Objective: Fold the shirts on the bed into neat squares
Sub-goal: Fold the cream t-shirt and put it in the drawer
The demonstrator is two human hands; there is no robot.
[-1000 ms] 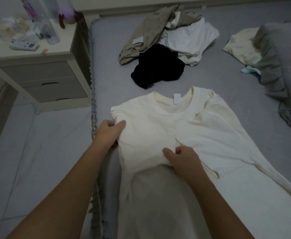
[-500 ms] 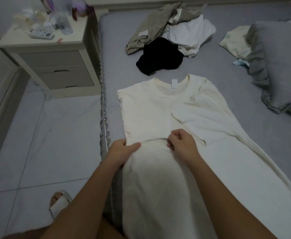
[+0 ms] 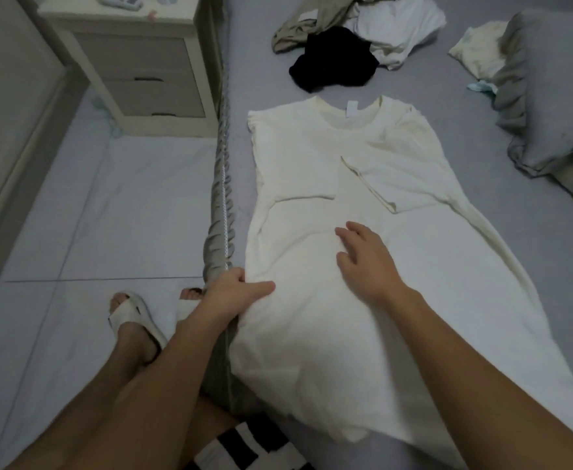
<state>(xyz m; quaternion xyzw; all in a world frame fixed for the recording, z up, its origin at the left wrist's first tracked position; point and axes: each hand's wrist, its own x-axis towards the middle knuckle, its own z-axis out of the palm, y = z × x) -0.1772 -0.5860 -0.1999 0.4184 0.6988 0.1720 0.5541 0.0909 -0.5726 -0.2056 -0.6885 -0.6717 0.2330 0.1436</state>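
Left hand [image 3: 231, 294] is pinching the left edge of the cream shirt [image 3: 315, 184] lying flat on the bed [image 3: 481, 137]; right hand [image 3: 364, 257] is resting on it, fingers spread, gripping nothing.

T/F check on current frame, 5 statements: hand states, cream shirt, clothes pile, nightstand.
1. The left hand grips the cream shirt at its edge near the side of the bed. True.
2. The right hand pinches a sleeve and lifts it. False: its fingers are spread and it lies over the shirt's middle, holding nothing.
3. The black garment lies beyond the shirt's collar, next to the pile of unfolded clothes. True.
4. The cream shirt is already a neat square. False: it is long and spread out, with only the sleeves folded in.
5. The nightstand has a drawer pulled open. False: its drawers are closed.
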